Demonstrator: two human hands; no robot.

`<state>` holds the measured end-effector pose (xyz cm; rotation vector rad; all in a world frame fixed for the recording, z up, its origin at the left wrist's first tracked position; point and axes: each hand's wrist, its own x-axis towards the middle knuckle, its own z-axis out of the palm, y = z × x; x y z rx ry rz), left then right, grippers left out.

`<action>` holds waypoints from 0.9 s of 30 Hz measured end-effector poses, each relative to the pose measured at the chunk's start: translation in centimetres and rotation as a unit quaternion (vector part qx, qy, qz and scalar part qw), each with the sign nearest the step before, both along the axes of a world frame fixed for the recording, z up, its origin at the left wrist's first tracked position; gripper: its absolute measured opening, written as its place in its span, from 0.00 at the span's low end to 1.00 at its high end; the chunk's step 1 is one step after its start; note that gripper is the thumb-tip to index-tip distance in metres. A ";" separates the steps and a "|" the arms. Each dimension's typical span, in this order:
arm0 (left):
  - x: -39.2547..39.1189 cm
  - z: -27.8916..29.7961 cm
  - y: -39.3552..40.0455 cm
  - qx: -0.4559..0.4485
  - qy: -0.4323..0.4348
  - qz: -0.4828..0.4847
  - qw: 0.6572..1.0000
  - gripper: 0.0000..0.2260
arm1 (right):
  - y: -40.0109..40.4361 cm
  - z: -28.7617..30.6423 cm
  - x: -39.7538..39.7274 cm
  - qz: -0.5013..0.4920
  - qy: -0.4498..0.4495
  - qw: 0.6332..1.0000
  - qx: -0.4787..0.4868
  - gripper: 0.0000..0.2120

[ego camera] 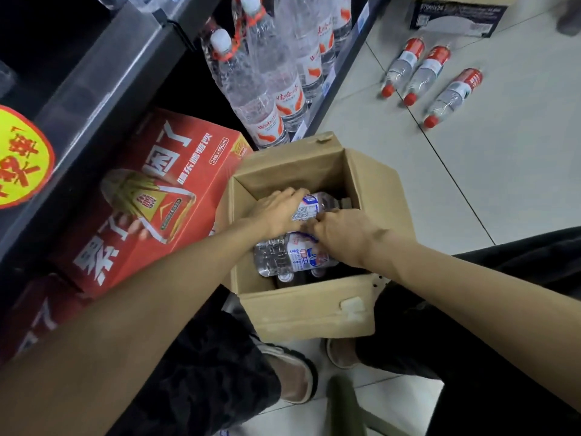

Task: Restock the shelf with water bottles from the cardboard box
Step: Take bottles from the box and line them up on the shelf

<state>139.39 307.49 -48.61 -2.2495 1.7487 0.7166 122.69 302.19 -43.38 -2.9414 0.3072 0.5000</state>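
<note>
An open cardboard box (301, 313) stands on the floor between my feet. Both my hands reach down into it. My left hand (276, 212) grips a clear water bottle (317, 204) with a white and blue label, lying near the top of the box. My right hand (342, 237) grips a second bottle (283, 256) of the same kind, lying on its side just below. More bottle caps show in the dark bottom of the box. The dark shelf (103, 80) rises at the left.
Red drink cartons (151, 196) sit on the bottom shelf beside the box. Large water bottles (267, 89) stand on the low shelf behind it. Three red-capped bottles (430, 80) lie on the tiled floor at right. Another carton (456, 17) stands at the top right.
</note>
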 end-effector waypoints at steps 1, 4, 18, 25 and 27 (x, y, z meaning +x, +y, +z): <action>0.1 0.2 -0.1 -0.003 -0.009 -0.006 1.000 0.33 | 0.1 0.0 -0.1 0.001 -0.006 1.000 0.000 0.27; 0.5 1.2 -0.5 -0.013 -0.025 -0.031 0.999 0.32 | 0.1 0.1 -0.4 0.008 -0.016 1.000 -0.010 0.23; 0.4 7.8 1.1 -0.101 -0.014 -0.067 0.993 0.37 | 0.3 1.0 -1.5 0.054 0.026 0.997 -0.049 0.17; 1.6 11.9 2.6 -0.220 0.069 0.005 0.973 0.36 | 0.5 1.3 -1.5 0.045 0.037 0.995 -0.075 0.21; 2.1 12.8 3.4 -0.230 0.068 0.007 0.971 0.36 | 0.6 1.0 -1.2 0.043 0.050 0.994 -0.082 0.23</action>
